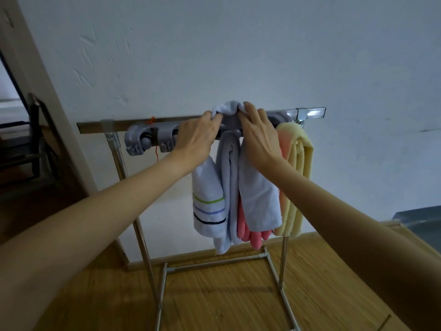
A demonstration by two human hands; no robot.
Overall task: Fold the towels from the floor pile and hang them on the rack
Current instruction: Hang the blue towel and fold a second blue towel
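Note:
A metal rack (140,235) stands by the wall, with a grey plastic clip bar (148,137) fixed along its top rail. Over the bar hangs a pale blue-white towel (257,199), bunched into a hump on top. My left hand (195,137) pinches the left side of that hump. My right hand (257,134) grips its right side. A white towel with green, blue and black stripes (207,206) hangs just left. A pink towel (245,228) shows behind, and a yellow towel (296,168) hangs at the right end. The floor pile is out of view.
The wooden floor (214,299) lies below the rack's base frame. A doorway with a dark chair (33,139) is at the left. A grey box corner (420,223) sits at the right by the wall.

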